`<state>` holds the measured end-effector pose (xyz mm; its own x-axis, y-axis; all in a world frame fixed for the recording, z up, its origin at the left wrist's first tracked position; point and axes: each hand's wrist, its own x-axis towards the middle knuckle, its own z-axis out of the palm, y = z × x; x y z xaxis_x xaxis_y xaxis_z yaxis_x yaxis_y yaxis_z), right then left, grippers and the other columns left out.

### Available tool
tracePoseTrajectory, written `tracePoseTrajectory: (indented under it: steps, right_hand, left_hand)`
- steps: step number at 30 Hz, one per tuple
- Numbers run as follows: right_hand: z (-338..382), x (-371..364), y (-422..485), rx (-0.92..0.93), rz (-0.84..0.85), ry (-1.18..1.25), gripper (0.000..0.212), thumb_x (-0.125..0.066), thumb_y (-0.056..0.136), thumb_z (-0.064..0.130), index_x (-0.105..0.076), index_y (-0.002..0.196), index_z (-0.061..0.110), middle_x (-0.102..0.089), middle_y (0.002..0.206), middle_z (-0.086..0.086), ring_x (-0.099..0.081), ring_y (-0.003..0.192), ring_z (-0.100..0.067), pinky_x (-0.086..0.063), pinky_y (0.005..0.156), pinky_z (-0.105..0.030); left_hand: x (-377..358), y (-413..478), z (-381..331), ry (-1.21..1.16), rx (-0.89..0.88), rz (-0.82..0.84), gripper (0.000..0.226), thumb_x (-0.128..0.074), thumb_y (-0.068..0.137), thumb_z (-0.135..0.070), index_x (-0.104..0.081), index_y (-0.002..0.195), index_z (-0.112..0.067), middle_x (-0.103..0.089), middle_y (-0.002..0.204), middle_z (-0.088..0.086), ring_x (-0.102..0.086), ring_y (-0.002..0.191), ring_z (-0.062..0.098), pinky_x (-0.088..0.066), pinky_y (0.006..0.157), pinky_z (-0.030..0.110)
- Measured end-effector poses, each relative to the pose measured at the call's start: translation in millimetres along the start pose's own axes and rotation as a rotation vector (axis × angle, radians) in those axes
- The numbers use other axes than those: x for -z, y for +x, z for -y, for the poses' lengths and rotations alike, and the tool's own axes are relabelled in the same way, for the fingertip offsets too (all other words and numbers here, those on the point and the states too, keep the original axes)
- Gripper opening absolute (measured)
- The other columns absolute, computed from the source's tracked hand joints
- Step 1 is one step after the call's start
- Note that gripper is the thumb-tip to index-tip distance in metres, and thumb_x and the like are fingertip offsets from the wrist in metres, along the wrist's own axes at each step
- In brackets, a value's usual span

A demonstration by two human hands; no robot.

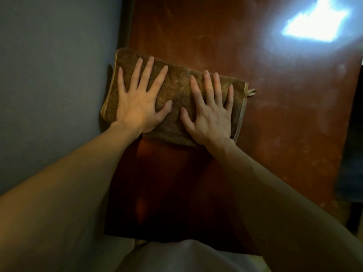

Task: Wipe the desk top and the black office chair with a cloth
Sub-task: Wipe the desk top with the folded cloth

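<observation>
A folded brown cloth (176, 91) lies flat on the reddish-brown desk top (275, 114), against the desk's left edge. My left hand (140, 99) presses on the cloth's left half, palm down, fingers spread. My right hand (211, 108) presses flat on the right half in the same way. Neither hand grips the cloth. A small loop tag (252, 92) sticks out of the cloth's right edge. The black office chair is not in view.
A grey-blue wall (49, 85) runs along the desk's left edge. A bright patch of reflected light (314, 22) shows at the desk's far right. Something dark (351, 154) stands past the desk's right edge. My light clothing (176, 258) is at the near edge.
</observation>
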<state>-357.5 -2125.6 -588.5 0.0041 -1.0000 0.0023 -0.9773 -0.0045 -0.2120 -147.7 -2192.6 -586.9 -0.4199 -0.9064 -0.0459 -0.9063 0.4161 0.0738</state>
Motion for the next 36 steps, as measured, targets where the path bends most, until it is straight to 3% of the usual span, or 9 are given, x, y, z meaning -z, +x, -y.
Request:
tracePoseTrajectory:
  steps: [9,25,36]
  right_hand:
    - [3,3,-4,-0.016,0.016,-0.021,0.078,-0.032,0.1,0.065,-0.018,0.165,0.024,-0.013,0.172,-0.013,-0.006,0.159,-0.033,-0.006,0.125,-0.064]
    - [42,-6,-167,0.029,-0.001,0.032,0.077,-0.041,0.099,0.059,-0.023,0.164,0.022,-0.016,0.171,-0.013,-0.006,0.16,-0.03,-0.006,0.125,-0.062]
    - [42,-6,-241,0.041,0.003,0.081,0.076,-0.04,0.099,0.058,-0.023,0.164,0.023,-0.013,0.172,-0.012,-0.006,0.16,-0.03,-0.006,0.126,-0.06]
  left_hand:
    - [3,-14,-6,-0.038,0.075,0.016,0.077,-0.031,0.099,-0.068,-0.008,0.165,-0.034,-0.004,0.173,0.008,-0.002,0.159,0.029,-0.005,0.123,0.066]
    - [-6,-184,-43,-0.044,0.177,0.034,0.078,-0.031,0.1,-0.067,-0.007,0.165,-0.033,-0.001,0.173,0.007,0.002,0.16,0.028,-0.005,0.122,0.068]
    - [-6,-247,-74,-0.03,0.188,0.071,0.079,-0.027,0.099,-0.067,-0.007,0.165,-0.031,-0.001,0.173,0.009,0.002,0.159,0.029,-0.001,0.123,0.067]
